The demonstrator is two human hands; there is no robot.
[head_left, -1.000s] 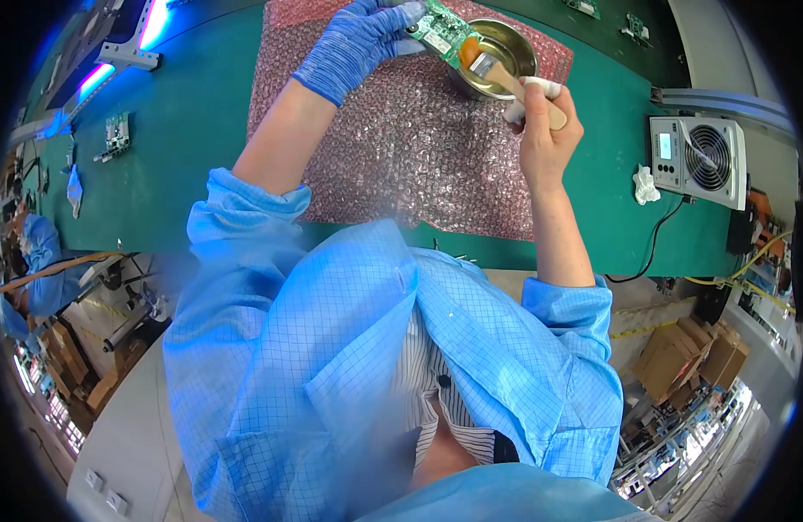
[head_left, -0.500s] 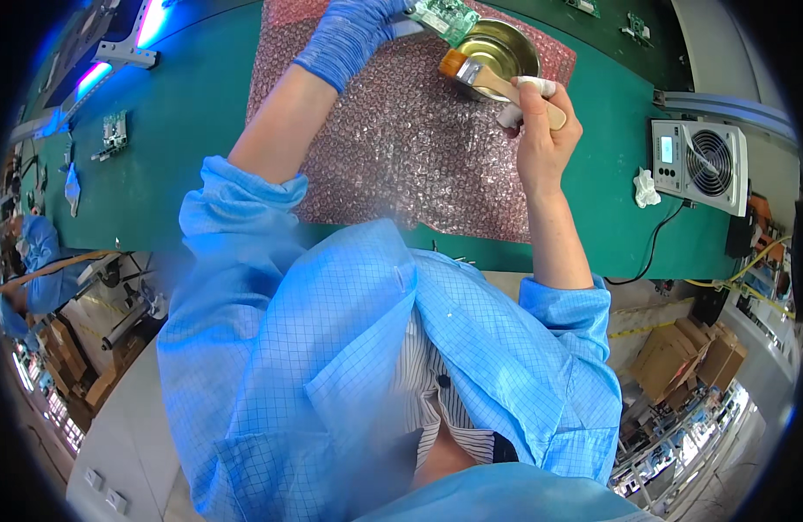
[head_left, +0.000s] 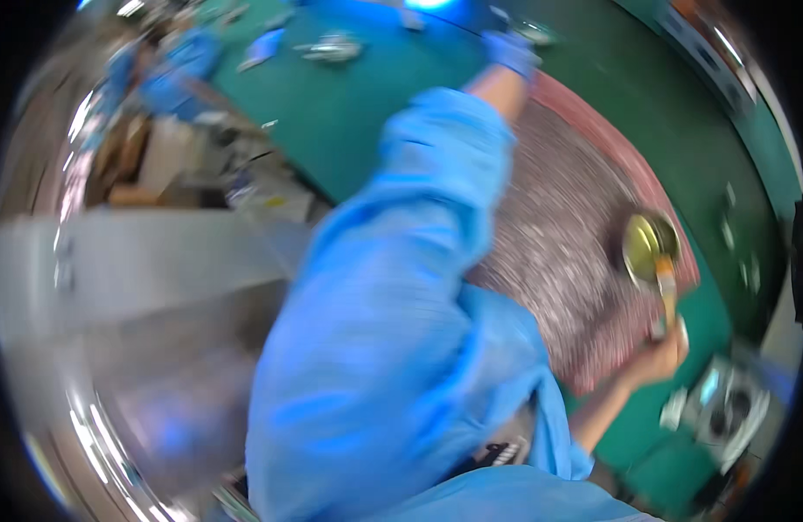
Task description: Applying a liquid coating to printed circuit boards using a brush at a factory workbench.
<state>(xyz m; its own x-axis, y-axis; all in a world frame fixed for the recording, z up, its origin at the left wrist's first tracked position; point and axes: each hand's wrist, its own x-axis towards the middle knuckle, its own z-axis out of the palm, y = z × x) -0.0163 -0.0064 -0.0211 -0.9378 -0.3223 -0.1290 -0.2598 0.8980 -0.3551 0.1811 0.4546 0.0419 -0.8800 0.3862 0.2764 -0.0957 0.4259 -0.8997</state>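
My left hand (head_left: 510, 54), in a blue glove, is stretched out beyond the far left end of the bubble wrap (head_left: 565, 204). A green circuit board (head_left: 535, 34) is at its fingertips, smeared by motion, and the hand seems closed on its edge. My bare right hand (head_left: 665, 355), with white wraps on its fingers, is closed round the wooden handle of a paintbrush (head_left: 667, 285). The brush's orange-brown bristles lie at the rim of a round metal tin (head_left: 638, 252) with yellowish liquid, which stands on the bubble wrap.
A white device with a fan (head_left: 730, 409) stands on the green table (head_left: 358, 104) near my right forearm. Several blurred boards lie at the far right. Another board (head_left: 332, 47) lies at the far left, near a blue light (head_left: 429, 3). A person in blue (head_left: 180, 70) is beyond.
The view has swung round and blurred. My left hand has carried the circuit board away from the tin, out to the left. My right hand keeps the brush at the tin.
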